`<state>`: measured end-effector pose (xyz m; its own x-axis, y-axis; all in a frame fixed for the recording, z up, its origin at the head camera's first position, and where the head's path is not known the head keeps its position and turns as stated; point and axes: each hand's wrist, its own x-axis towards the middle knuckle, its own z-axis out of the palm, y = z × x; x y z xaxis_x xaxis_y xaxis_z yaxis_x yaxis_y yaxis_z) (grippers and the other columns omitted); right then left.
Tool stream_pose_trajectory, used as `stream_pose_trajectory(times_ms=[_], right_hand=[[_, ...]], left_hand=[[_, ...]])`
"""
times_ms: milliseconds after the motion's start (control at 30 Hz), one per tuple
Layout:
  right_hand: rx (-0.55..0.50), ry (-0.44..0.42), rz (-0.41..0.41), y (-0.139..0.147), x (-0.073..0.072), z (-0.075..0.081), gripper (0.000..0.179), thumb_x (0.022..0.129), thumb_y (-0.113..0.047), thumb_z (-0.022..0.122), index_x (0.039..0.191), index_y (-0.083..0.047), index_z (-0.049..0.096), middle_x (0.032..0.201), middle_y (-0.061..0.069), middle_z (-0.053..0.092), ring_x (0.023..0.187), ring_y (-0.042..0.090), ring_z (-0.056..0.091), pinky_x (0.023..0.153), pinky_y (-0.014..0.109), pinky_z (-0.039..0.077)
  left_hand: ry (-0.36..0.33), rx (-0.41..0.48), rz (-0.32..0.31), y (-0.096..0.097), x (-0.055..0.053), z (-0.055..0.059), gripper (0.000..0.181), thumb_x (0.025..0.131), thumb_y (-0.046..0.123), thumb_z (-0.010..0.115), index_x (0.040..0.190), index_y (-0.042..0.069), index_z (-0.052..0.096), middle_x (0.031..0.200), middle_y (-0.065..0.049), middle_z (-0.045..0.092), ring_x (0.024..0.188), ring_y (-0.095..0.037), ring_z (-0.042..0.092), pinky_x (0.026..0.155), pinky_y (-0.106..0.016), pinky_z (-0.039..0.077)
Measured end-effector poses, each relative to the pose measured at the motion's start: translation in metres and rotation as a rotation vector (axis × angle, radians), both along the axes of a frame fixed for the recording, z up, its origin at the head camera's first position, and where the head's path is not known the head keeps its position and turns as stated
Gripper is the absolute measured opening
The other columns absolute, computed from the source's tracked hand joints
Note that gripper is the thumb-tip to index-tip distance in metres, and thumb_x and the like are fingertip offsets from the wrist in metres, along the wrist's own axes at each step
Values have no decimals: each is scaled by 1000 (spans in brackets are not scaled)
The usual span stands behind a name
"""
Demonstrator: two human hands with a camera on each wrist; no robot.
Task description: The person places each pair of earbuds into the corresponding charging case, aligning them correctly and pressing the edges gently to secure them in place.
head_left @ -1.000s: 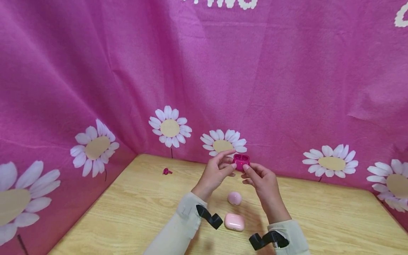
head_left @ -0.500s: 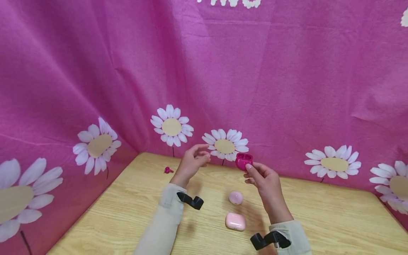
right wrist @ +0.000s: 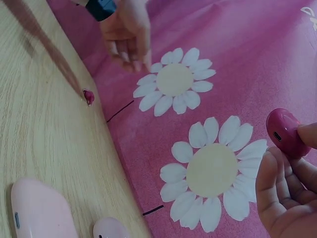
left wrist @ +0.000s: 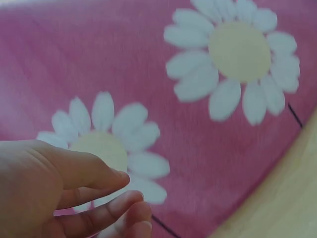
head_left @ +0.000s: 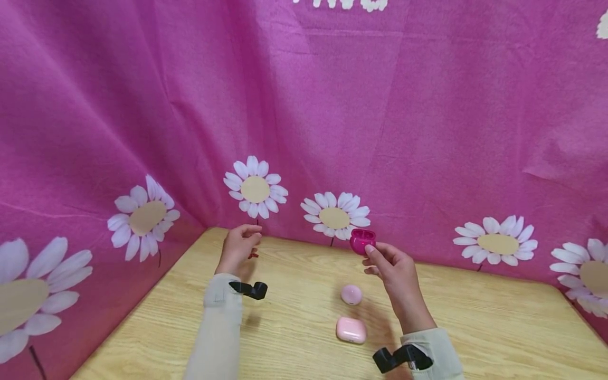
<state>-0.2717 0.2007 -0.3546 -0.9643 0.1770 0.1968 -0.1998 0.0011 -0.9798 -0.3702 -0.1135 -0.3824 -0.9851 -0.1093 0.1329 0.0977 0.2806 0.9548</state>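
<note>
My right hand (head_left: 396,269) pinches a glossy magenta earbud case (head_left: 363,241) in the air, its lid raised so the hollows inside show in the head view. In the right wrist view the outer shell of that case (right wrist: 286,132) faces the camera, with a small dark port on it. Over the far left of the table my left hand (head_left: 237,248) reaches out, fingers loosely bent with nothing between them in the left wrist view. A small magenta earbud (head_left: 254,255) lies on the wood, partly hidden by this hand; the right wrist view shows the earbud (right wrist: 88,96) below the fingers.
On the wooden table (head_left: 294,327), a pale pink rounded case (head_left: 351,295) and a larger glossy pink case (head_left: 351,330) lie between the forearms. A magenta curtain (head_left: 418,132) with white daisies stands along the table's back and left edges.
My left hand has let go of the magenta case and moved left to beside the earbud. My right hand keeps the case at nearly the same spot.
</note>
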Motion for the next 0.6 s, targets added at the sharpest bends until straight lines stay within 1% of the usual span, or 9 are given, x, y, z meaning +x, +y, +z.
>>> stream_pose_trajectory(times_ms=[100, 200, 267, 333, 367, 400, 500, 533, 600], right_hand=[[-2, 4, 3, 0, 0, 0, 37, 94, -22, 64, 116, 8, 59, 87, 4, 68, 77, 12, 64, 71, 28, 56], [-1, 3, 4, 0, 0, 0, 38, 94, -22, 64, 116, 7, 59, 87, 4, 67, 77, 12, 64, 71, 28, 56], [0, 2, 3, 0, 0, 0, 38, 94, -23, 64, 116, 7, 59, 87, 4, 67, 77, 12, 64, 71, 28, 56], [1, 0, 3, 0, 0, 1, 38, 94, -23, 64, 116, 7, 59, 86, 3, 67, 77, 12, 64, 71, 28, 56], [1, -1, 4, 0, 1, 1, 38, 94, -23, 64, 116, 7, 59, 85, 2, 67, 77, 12, 64, 71, 28, 56], [2, -2, 4, 0, 1, 1, 38, 94, -24, 64, 116, 7, 59, 85, 1, 67, 77, 12, 64, 71, 28, 56], [2, -8, 7, 0, 1, 1, 38, 94, -24, 65, 116, 7, 59, 83, -2, 67, 77, 12, 64, 71, 28, 56], [0, -10, 9, 0, 1, 1, 38, 94, -24, 65, 116, 7, 59, 84, -1, 67, 77, 12, 64, 71, 28, 56], [-1, -13, 12, 0, 1, 1, 38, 94, -23, 65, 116, 7, 59, 85, 1, 67, 77, 12, 64, 71, 28, 56]], left_hand=[[-11, -69, 33, -8, -1, -6, 25, 94, 11, 59, 117, 2, 66, 102, -18, 65, 75, -22, 64, 66, -29, 52], [-28, -140, 60, -13, -1, -12, 26, 94, 12, 58, 116, 1, 67, 104, -16, 66, 90, -26, 63, 79, -34, 50], [-42, -171, 75, -17, -2, -17, 26, 94, 12, 57, 116, 1, 67, 106, -16, 66, 99, -29, 60, 86, -37, 47], [-73, -185, 70, -19, -2, -21, 28, 95, 12, 55, 119, 1, 65, 112, -17, 65, 106, -30, 57, 92, -41, 44], [-100, -181, 55, -20, -4, -24, 31, 96, 12, 54, 123, 1, 62, 117, -18, 63, 112, -31, 55, 96, -43, 43], [-116, -200, 36, -21, -4, -26, 33, 96, 12, 53, 127, 1, 60, 122, -19, 61, 116, -33, 53, 99, -45, 41], [-134, -291, -55, -23, -6, -33, 40, 98, 11, 49, 136, -2, 50, 135, -25, 50, 125, -39, 47, 103, -50, 38], [-131, -332, -87, -24, -7, -35, 42, 98, 10, 48, 138, -4, 47, 138, -27, 47, 127, -41, 44, 104, -51, 37], [-74, -430, -124, -23, -7, -39, 44, 96, 8, 49, 137, -8, 46, 136, -29, 49, 126, -42, 45, 103, -51, 38]])
